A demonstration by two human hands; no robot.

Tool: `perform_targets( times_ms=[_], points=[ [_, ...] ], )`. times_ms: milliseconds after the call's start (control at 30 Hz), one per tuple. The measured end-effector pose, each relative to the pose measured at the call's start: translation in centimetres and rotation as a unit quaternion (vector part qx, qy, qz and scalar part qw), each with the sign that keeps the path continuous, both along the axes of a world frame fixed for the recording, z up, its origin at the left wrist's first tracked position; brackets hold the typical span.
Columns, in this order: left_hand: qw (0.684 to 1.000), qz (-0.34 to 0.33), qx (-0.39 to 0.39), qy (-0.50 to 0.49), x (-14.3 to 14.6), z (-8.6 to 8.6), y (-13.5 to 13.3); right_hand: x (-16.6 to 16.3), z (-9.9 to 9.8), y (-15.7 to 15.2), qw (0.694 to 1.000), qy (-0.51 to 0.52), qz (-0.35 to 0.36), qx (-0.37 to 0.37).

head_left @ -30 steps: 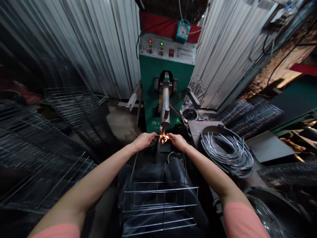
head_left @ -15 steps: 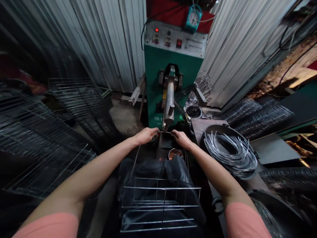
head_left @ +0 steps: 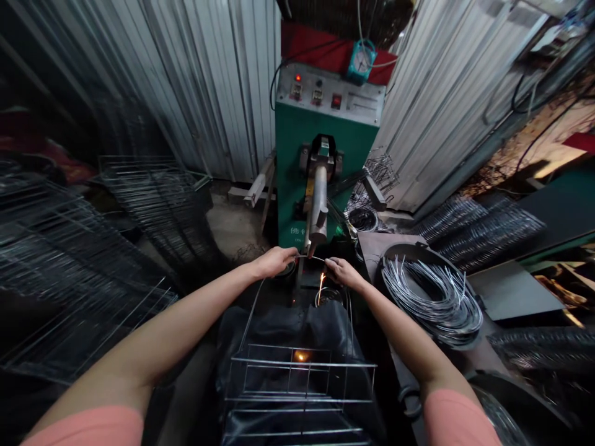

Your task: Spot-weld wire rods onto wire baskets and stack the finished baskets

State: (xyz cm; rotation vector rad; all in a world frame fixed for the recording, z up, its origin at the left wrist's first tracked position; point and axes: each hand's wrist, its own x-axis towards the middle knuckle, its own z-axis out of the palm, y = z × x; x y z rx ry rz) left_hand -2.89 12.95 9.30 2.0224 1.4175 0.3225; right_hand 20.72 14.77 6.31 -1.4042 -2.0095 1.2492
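Observation:
My left hand [head_left: 276,262] and my right hand [head_left: 344,273] are both closed, pinching a thin metal wire [head_left: 318,257] by its two ends. The wire lies crosswise under the electrode tip [head_left: 311,251] of a green spot welder [head_left: 297,142], and seems to touch it. Orange sparks [head_left: 321,282] fly below my right hand. On my lap, over a dark apron [head_left: 279,322], rests a wire rack [head_left: 304,364] with thin side wires running up toward my hands. Whether these join the held wire, I cannot tell.
At the right, a round pan [head_left: 383,260] holds a coil of cut wires [head_left: 432,303] on a bench. Stacked wire racks [head_left: 149,198] stand at the left. Behind the welder rises a corrugated metal wall [head_left: 223,87]. A gauge [head_left: 362,60] sits atop the machine.
Sparks have appeared below the right hand and a bright glow shows over the rack. The view has tilted slightly, so everything sits a little lower. Both hands keep their hold on the wire.

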Motion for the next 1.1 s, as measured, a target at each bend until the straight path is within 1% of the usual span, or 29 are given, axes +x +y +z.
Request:
perform_targets(
  times_ms=[67, 167, 333, 567, 733, 933, 1100],
  points=[
    [1.000, 0.002, -0.009, 0.002, 0.0, 0.0, 0.0, 0.2, -0.1, -0.2, 0.998, 0.035, -0.016, -0.048],
    [1.000, 0.004, -0.014, 0.001, -0.1, -0.1, 0.1, 0.0, 0.0, -0.4, 0.995, 0.045, -0.040, -0.075],
    [1.000, 0.003, -0.019, 0.000, -0.2, -0.4, 0.2, -0.4, 0.4, -0.4, 0.994, 0.033, -0.064, -0.083],
    [1.000, -0.003, -0.023, -0.005, 0.0, 0.1, 0.1, -0.3, 0.7, -0.3, 0.992, 0.020, -0.052, -0.111],
    [1.000, 0.001, -0.028, -0.004, 0.0, 0.2, 0.1, -0.5, 1.2, -0.6, 0.990, 0.029, -0.059, -0.127],
    [1.000, 0.003, -0.023, -0.009, 0.0, 0.0, 0.2, -0.5, 0.9, -0.6, 0.985, 0.047, -0.063, -0.152],
    [1.000, -0.003, -0.024, -0.009, -0.1, 0.2, 0.2, -0.4, 0.4, -0.3, 0.986, 0.033, -0.075, -0.143]
  ],
)
